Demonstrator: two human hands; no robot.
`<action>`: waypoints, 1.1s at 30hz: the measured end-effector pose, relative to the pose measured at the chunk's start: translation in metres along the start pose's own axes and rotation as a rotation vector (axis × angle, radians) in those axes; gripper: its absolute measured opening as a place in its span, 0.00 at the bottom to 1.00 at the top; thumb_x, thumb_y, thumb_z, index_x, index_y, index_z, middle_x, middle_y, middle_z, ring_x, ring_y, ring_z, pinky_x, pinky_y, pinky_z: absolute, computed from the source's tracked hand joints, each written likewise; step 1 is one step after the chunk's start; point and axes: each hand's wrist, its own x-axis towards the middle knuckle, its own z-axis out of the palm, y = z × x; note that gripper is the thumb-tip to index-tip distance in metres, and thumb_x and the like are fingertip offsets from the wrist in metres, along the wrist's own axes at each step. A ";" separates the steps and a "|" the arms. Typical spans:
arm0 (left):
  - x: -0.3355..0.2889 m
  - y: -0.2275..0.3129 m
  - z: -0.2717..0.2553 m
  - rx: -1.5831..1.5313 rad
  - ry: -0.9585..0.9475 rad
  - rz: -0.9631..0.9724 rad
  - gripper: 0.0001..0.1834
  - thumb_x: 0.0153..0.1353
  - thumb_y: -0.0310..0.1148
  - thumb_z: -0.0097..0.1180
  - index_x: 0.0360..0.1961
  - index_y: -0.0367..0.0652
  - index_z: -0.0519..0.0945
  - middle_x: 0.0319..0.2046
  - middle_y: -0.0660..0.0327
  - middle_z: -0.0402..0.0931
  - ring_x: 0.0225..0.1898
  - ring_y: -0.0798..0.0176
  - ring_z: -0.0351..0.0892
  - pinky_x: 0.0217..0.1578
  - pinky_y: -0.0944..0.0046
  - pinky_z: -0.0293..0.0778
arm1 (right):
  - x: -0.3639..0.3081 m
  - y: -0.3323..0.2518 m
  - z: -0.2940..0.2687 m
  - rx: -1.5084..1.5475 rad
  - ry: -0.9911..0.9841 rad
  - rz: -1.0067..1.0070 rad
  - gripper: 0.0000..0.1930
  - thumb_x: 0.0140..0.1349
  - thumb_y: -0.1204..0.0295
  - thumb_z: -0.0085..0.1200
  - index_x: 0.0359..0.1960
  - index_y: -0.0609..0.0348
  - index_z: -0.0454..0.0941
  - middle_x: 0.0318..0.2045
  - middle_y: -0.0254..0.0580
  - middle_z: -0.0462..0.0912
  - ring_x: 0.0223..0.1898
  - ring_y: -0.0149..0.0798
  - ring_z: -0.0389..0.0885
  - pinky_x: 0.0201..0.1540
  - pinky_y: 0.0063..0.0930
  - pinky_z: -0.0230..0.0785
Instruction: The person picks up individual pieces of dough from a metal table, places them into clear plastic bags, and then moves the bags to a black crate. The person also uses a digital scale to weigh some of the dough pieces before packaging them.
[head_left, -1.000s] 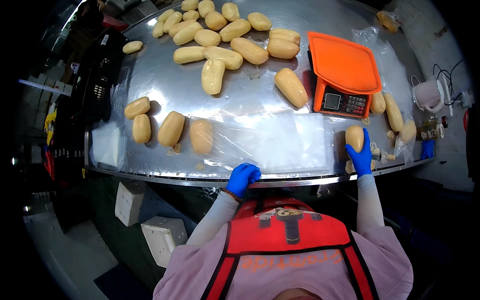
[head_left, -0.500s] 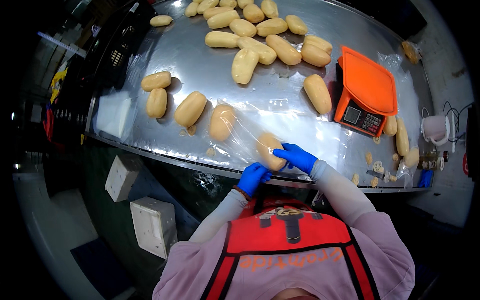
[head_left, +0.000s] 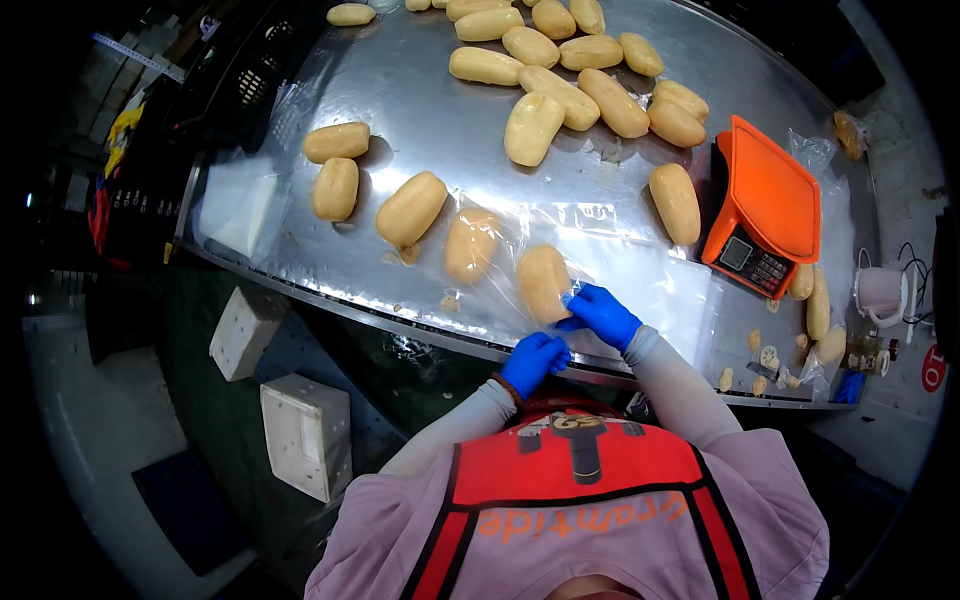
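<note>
A peeled, pale yellow lotus root [head_left: 544, 280] lies at the table's near edge, within a clear plastic bag [head_left: 508, 300]. My right hand [head_left: 602, 316], in a blue glove, is closed at its lower right side, the fingertips partly hidden. Just below, my blue-gloved left hand [head_left: 536, 362] pinches the near edge of the bag. A second lotus root [head_left: 472, 245] sits close by on the left, with plastic film around or over it; I cannot tell which. Farther left is another lotus root [head_left: 411, 208] on the bare metal.
Several peeled lotus roots [head_left: 565, 95] cover the far part of the metal table [head_left: 430, 120]. An orange scale [head_left: 770, 195] stands right, near cut pieces [head_left: 768, 358]. Flat clear bags [head_left: 238, 208] are stacked left. White foam boxes [head_left: 306, 435] sit below the table's left side.
The lotus root by my right hand has moved away from me, deeper into the bag, and lies straighter. My left hand has come closer to the right one. The whole view has shifted.
</note>
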 end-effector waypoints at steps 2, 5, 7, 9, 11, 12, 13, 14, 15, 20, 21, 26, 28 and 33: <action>0.000 -0.003 0.001 0.027 -0.044 -0.023 0.15 0.61 0.38 0.53 0.35 0.34 0.78 0.27 0.59 0.79 0.27 0.69 0.77 0.31 0.70 0.73 | -0.002 -0.015 -0.001 -0.103 -0.001 0.040 0.26 0.64 0.62 0.53 0.57 0.69 0.65 0.48 0.52 0.76 0.45 0.45 0.81 0.47 0.33 0.77; -0.006 -0.003 0.007 -0.065 -0.012 0.018 0.14 0.62 0.38 0.52 0.33 0.36 0.80 0.27 0.60 0.79 0.28 0.69 0.77 0.31 0.70 0.73 | -0.012 -0.032 0.002 -0.195 0.020 0.088 0.28 0.63 0.62 0.55 0.58 0.69 0.65 0.47 0.52 0.77 0.44 0.42 0.81 0.44 0.32 0.78; -0.006 -0.002 0.002 -0.013 -0.053 0.017 0.14 0.63 0.37 0.51 0.34 0.36 0.80 0.27 0.60 0.79 0.28 0.70 0.77 0.31 0.71 0.73 | -0.014 -0.032 0.008 -0.107 0.073 0.094 0.28 0.62 0.61 0.55 0.58 0.67 0.65 0.48 0.49 0.77 0.46 0.40 0.80 0.47 0.33 0.77; -0.003 -0.001 -0.007 0.138 -0.140 -0.009 0.14 0.64 0.37 0.49 0.36 0.36 0.80 0.28 0.60 0.79 0.29 0.70 0.77 0.32 0.71 0.73 | -0.009 -0.011 0.010 0.264 0.002 0.015 0.25 0.63 0.63 0.54 0.57 0.66 0.67 0.48 0.48 0.76 0.48 0.39 0.78 0.50 0.33 0.75; 0.000 0.001 -0.010 0.109 -0.211 0.004 0.14 0.64 0.37 0.49 0.37 0.36 0.79 0.29 0.60 0.79 0.29 0.70 0.77 0.32 0.71 0.73 | 0.001 0.010 0.011 0.512 -0.032 0.046 0.21 0.64 0.66 0.53 0.55 0.64 0.68 0.48 0.44 0.76 0.49 0.36 0.76 0.54 0.31 0.70; 0.002 0.003 -0.011 0.093 -0.247 0.012 0.14 0.64 0.36 0.48 0.38 0.36 0.79 0.29 0.60 0.79 0.29 0.70 0.77 0.32 0.71 0.73 | 0.006 0.014 0.011 0.414 -0.040 0.007 0.21 0.64 0.66 0.53 0.55 0.64 0.68 0.48 0.44 0.77 0.49 0.37 0.76 0.53 0.30 0.71; 0.005 0.001 -0.014 0.103 -0.253 -0.002 0.14 0.64 0.36 0.48 0.37 0.36 0.79 0.29 0.60 0.79 0.30 0.70 0.77 0.33 0.71 0.73 | 0.012 0.017 0.013 0.321 -0.050 -0.033 0.21 0.63 0.66 0.53 0.55 0.64 0.68 0.48 0.43 0.77 0.48 0.37 0.77 0.52 0.30 0.71; 0.008 -0.002 -0.016 0.112 -0.259 -0.017 0.14 0.64 0.36 0.48 0.37 0.36 0.79 0.29 0.60 0.79 0.30 0.70 0.77 0.33 0.71 0.73 | 0.017 0.021 0.014 0.226 -0.058 -0.071 0.21 0.63 0.66 0.53 0.54 0.63 0.69 0.48 0.43 0.77 0.48 0.37 0.77 0.51 0.29 0.71; 0.010 -0.005 -0.018 0.122 -0.266 -0.032 0.14 0.64 0.36 0.48 0.37 0.36 0.79 0.29 0.60 0.79 0.30 0.70 0.78 0.33 0.71 0.74 | 0.027 0.042 0.001 -0.180 -0.078 -0.166 0.20 0.62 0.67 0.54 0.54 0.62 0.69 0.47 0.42 0.78 0.47 0.36 0.78 0.49 0.28 0.72; 0.017 -0.004 -0.020 0.134 -0.371 -0.079 0.16 0.65 0.39 0.47 0.38 0.35 0.78 0.32 0.58 0.79 0.32 0.68 0.78 0.35 0.68 0.75 | 0.034 0.017 0.012 -0.641 0.028 -0.234 0.15 0.58 0.66 0.56 0.45 0.60 0.75 0.38 0.45 0.81 0.37 0.38 0.81 0.41 0.29 0.73; 0.018 -0.009 -0.023 0.134 -0.403 -0.091 0.16 0.65 0.39 0.47 0.38 0.35 0.78 0.32 0.58 0.79 0.32 0.68 0.78 0.35 0.68 0.75 | 0.040 0.011 0.014 -0.738 0.022 -0.238 0.14 0.58 0.66 0.56 0.43 0.60 0.76 0.38 0.46 0.81 0.37 0.41 0.81 0.40 0.30 0.73; 0.021 0.010 -0.023 0.129 -0.284 -0.129 0.14 0.65 0.38 0.48 0.37 0.36 0.77 0.30 0.59 0.78 0.30 0.68 0.76 0.34 0.68 0.74 | 0.061 -0.002 0.056 -0.977 0.287 -0.639 0.13 0.59 0.65 0.53 0.41 0.58 0.78 0.40 0.47 0.81 0.39 0.52 0.80 0.45 0.40 0.73; 0.017 0.019 -0.027 0.118 -0.284 -0.131 0.13 0.64 0.37 0.49 0.35 0.36 0.78 0.28 0.59 0.78 0.28 0.69 0.76 0.32 0.69 0.73 | 0.073 0.014 0.026 -1.197 0.223 -0.886 0.14 0.60 0.67 0.54 0.45 0.58 0.78 0.41 0.45 0.81 0.39 0.48 0.81 0.45 0.36 0.74; -0.037 0.150 -0.029 0.022 -0.244 0.388 0.09 0.62 0.32 0.48 0.25 0.41 0.72 0.23 0.60 0.68 0.24 0.66 0.65 0.27 0.68 0.62 | -0.008 -0.092 0.027 -0.281 0.530 -0.758 0.16 0.60 0.76 0.55 0.51 0.62 0.75 0.41 0.40 0.82 0.40 0.29 0.81 0.45 0.23 0.72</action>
